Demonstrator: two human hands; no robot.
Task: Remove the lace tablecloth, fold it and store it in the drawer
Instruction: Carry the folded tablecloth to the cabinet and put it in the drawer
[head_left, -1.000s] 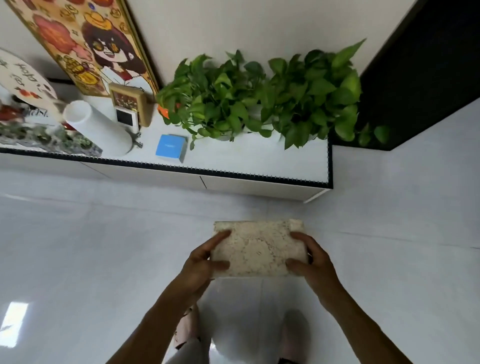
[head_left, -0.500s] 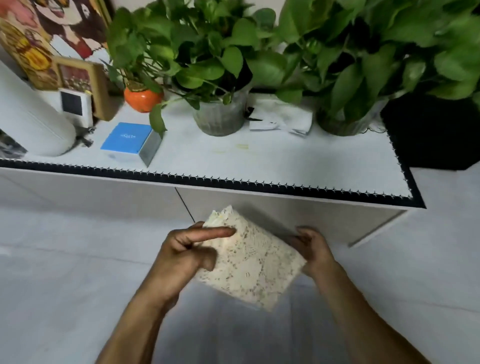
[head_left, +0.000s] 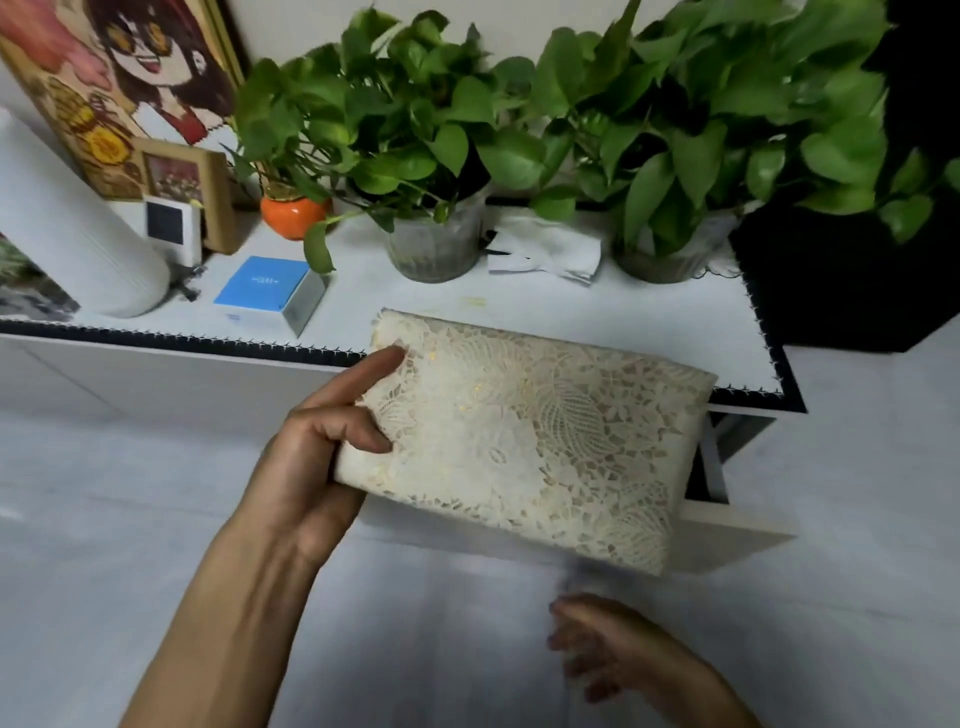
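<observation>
Now the left hand (head_left: 311, 457) grips the folded cream lace tablecloth (head_left: 530, 436) by its left edge, above the pulled-out white drawer (head_left: 727, 525); the blurred right hand (head_left: 613, 649) hangs loosely open, empty, nearer.

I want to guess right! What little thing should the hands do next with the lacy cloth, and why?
Probably lower the folded lace tablecloth into the drawer. The left hand holds it right above the drawer, which is pulled open, and the right hand is free below.
</observation>
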